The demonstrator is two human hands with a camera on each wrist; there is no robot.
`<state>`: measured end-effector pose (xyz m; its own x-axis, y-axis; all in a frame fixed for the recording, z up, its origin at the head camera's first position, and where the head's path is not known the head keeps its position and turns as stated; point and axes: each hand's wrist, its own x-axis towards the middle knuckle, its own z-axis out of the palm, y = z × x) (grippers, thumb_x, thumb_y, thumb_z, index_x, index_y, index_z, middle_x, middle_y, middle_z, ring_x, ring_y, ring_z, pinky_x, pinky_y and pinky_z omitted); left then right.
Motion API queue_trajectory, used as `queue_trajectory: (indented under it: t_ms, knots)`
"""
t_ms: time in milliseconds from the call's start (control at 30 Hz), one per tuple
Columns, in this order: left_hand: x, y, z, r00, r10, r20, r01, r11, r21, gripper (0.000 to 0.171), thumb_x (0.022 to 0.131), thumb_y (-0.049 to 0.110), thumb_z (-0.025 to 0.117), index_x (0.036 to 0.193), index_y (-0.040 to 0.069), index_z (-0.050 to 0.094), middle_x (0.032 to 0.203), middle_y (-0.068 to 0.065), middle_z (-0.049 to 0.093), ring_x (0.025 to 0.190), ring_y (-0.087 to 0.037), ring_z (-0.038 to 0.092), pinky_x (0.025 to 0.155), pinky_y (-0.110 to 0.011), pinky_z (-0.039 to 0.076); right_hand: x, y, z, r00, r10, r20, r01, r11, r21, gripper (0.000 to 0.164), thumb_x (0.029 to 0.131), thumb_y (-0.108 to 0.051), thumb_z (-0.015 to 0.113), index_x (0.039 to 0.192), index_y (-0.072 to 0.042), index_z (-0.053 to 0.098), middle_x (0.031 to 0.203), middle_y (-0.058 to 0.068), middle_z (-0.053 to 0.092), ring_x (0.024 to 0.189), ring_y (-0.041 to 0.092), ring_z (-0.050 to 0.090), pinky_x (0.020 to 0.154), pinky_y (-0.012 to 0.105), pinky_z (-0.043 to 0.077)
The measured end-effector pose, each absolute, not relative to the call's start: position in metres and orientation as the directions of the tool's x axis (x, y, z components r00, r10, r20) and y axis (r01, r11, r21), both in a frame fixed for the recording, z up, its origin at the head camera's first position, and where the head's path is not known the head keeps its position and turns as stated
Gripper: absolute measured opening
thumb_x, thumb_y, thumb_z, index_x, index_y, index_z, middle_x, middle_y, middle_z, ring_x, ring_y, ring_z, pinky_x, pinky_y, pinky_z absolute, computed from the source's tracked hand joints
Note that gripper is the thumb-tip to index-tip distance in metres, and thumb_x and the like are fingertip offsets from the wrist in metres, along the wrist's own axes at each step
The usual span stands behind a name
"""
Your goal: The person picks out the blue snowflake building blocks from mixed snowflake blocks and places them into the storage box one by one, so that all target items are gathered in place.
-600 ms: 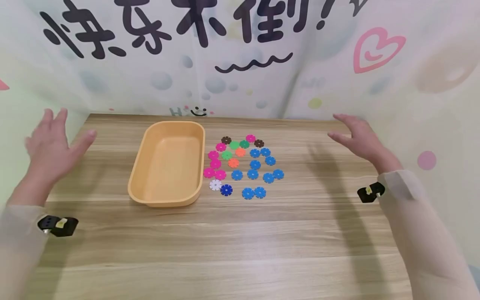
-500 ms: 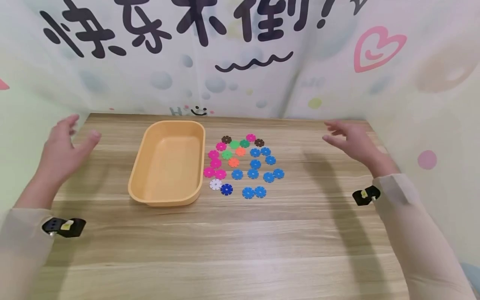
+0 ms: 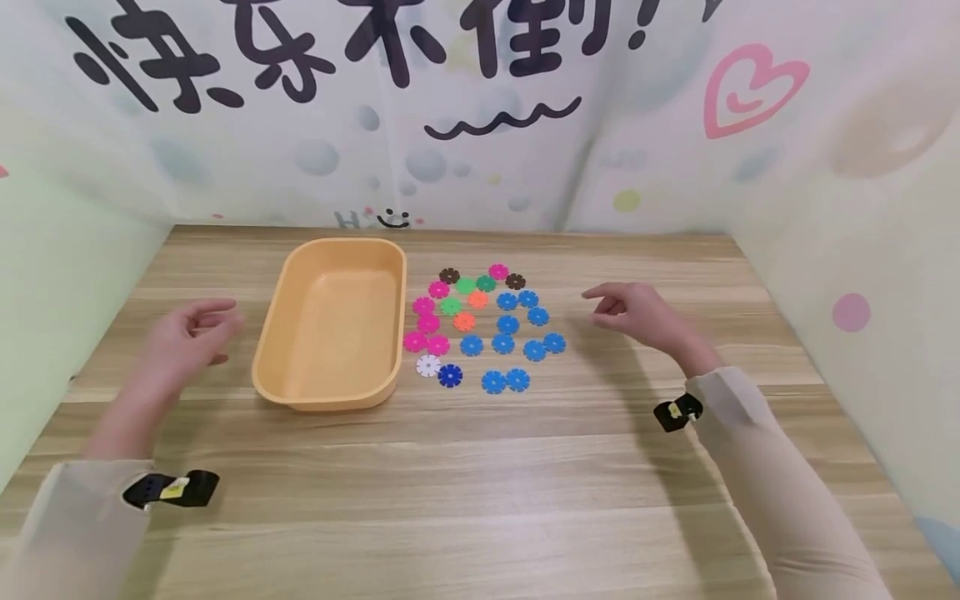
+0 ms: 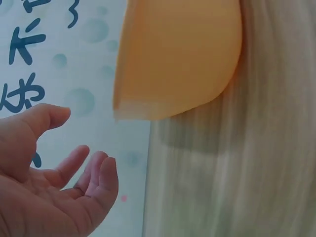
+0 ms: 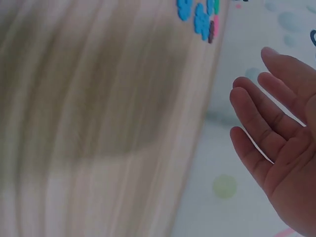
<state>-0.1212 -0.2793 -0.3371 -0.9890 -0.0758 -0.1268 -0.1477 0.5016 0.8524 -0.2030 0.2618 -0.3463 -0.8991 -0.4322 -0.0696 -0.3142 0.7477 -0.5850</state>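
Observation:
My left hand [image 3: 180, 346] hovers left of an orange-yellow plastic tub [image 3: 330, 333], apart from it. In the left wrist view its fingers [image 4: 106, 173] bend loosely around nothing, and part of the tub [image 4: 180, 54] shows beyond. My right hand [image 3: 645, 317], also holding nothing, is over the table to the right of the flat notched plastic discs. Loosely bent fingers [image 5: 256, 118] show in the right wrist view. Nearest that hand are several light blue discs [image 3: 537, 317]. Pink discs [image 3: 428, 323], a white disc [image 3: 428, 366] and a dark blue disc [image 3: 450, 376] lie closer to the tub.
Brown [image 3: 515, 282], green [image 3: 452, 306] and orange discs [image 3: 477, 299] fill out the spread. Everything stands on a wood-grain table [image 3: 450, 483]. A printed cloth backdrop [image 3: 450, 167] rises behind its far edge. Each sleeve carries a black wrist camera [image 3: 678, 412].
Both hands have come inward and nearer to me, the left toward the tub, the right toward the discs. Their spread fingers have relaxed into a loose bend. Tub and discs stay as they were.

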Motion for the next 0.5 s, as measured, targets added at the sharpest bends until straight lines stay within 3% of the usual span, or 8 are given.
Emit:
queue_trajectory:
  t_ms: [100, 233, 333, 500]
  knots:
    - [-0.118, -0.276, -0.343, -0.984, -0.027, -0.174, -0.162, 0.525, 0.835, 0.067, 0.093, 0.038, 0.049, 0.137, -0.007, 0.028, 0.126, -0.024, 0.039, 0.083, 0.005, 0.047, 0.065, -0.018, 0.053, -0.203, 0.255, -0.356, -0.878, -0.469, -0.095, -0.324, 0.729, -0.603, 0.036, 0.086, -0.009, 0.065, 0.120, 0.000, 0.057, 0.089, 0.009, 0.065, 0.080, 0.021, 0.061, 0.071, 0.035, 0.052]
    - [-0.115, -0.272, -0.350, -0.977, 0.032, -0.212, -0.173, 0.465, 0.868, 0.067, 0.095, 0.032, 0.050, 0.137, -0.011, 0.023, 0.128, -0.033, 0.032, 0.082, 0.005, 0.048, 0.068, -0.023, 0.055, -0.201, 0.249, -0.367, -0.852, -0.508, -0.129, -0.329, 0.710, -0.622, 0.037, 0.085, -0.011, 0.066, 0.120, -0.002, 0.058, 0.091, 0.006, 0.065, 0.082, 0.020, 0.061, 0.074, 0.037, 0.052]
    - [-0.113, -0.269, -0.354, -0.976, 0.049, -0.212, -0.172, 0.421, 0.891, 0.063, 0.094, 0.027, 0.052, 0.136, -0.012, 0.024, 0.121, -0.029, 0.038, 0.077, 0.004, 0.054, 0.067, -0.026, 0.056, -0.200, 0.246, -0.373, -0.835, -0.535, -0.128, -0.348, 0.695, -0.629, 0.037, 0.084, -0.012, 0.067, 0.118, -0.001, 0.059, 0.092, 0.006, 0.066, 0.083, 0.020, 0.061, 0.075, 0.038, 0.053]
    - [-0.112, -0.266, -0.358, -0.975, 0.073, -0.211, -0.167, 0.386, 0.907, 0.056, 0.094, 0.019, 0.053, 0.133, -0.012, 0.028, 0.097, -0.003, 0.052, 0.073, -0.003, 0.059, 0.064, -0.027, 0.056, -0.200, 0.240, -0.379, -0.825, -0.547, -0.143, -0.342, 0.684, -0.645, 0.038, 0.082, -0.015, 0.070, 0.116, -0.001, 0.061, 0.095, 0.010, 0.065, 0.085, 0.021, 0.061, 0.075, 0.036, 0.054]
